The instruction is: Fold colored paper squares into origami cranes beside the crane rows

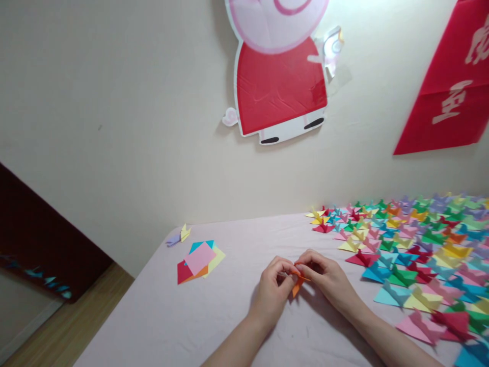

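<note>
A small piece of folded orange paper [297, 290] is pinched between my two hands, just above the cloth-covered table. My left hand [272, 289] grips its left side with thumb and index finger. On the other side, my right hand [327, 278] pinches the upper right of the same paper. The fingers cover much of it, so its full folded shape is hidden. Left of my hands lies a loose stack of square paper sheets [200, 258], pink on top, with blue, yellow, orange and red showing beneath.
Rows of folded paper cranes [405, 255] in many colours cover the table's right side. A yellow and a purple folded paper piece [179, 237] sit at the far left corner. Behind stands a wall with a cartoon pig cutout [282, 86] and a red banner [439, 102].
</note>
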Action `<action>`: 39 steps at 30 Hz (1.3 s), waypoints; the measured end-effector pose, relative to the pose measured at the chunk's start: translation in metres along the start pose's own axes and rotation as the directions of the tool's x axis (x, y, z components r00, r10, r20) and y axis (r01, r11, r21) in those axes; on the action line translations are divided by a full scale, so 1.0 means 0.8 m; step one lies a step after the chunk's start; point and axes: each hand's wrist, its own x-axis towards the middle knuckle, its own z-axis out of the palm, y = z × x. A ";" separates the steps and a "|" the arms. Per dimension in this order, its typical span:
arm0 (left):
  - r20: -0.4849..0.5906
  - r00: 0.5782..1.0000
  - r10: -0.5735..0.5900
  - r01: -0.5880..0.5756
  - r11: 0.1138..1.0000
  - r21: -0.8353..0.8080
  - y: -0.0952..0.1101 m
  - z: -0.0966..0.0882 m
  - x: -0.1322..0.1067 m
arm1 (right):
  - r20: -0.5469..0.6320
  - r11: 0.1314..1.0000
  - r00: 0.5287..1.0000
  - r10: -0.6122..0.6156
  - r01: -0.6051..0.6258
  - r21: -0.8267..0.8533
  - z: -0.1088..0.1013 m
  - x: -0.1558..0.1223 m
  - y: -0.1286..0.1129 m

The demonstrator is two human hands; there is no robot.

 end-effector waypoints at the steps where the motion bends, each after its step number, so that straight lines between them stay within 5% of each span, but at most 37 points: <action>1: 0.000 1.000 -0.005 0.005 1.000 0.003 -0.001 0.000 0.000 | -0.009 1.000 1.000 -0.015 0.015 -0.022 0.000 -0.001 -0.001; 9: 0.031 0.999 -0.044 0.044 0.999 -0.020 0.000 -0.003 0.002 | -0.028 0.937 0.967 -0.253 0.238 -0.254 -0.002 -0.006 -0.008; 27: 0.036 0.990 -0.137 0.141 0.970 -0.200 -0.001 0.000 0.002 | -0.042 0.872 0.905 -0.424 0.396 -0.287 -0.004 -0.003 -0.009; 33: 0.027 0.993 -0.113 0.117 0.976 -0.186 -0.002 0.000 0.001 | -0.031 0.879 0.908 -0.417 0.395 -0.268 -0.006 -0.002 -0.003; 39: 0.023 0.998 -0.056 0.059 0.988 -0.145 -0.001 0.000 0.001 | -0.104 0.949 0.958 -0.268 0.244 -0.199 -0.004 0.001 0.005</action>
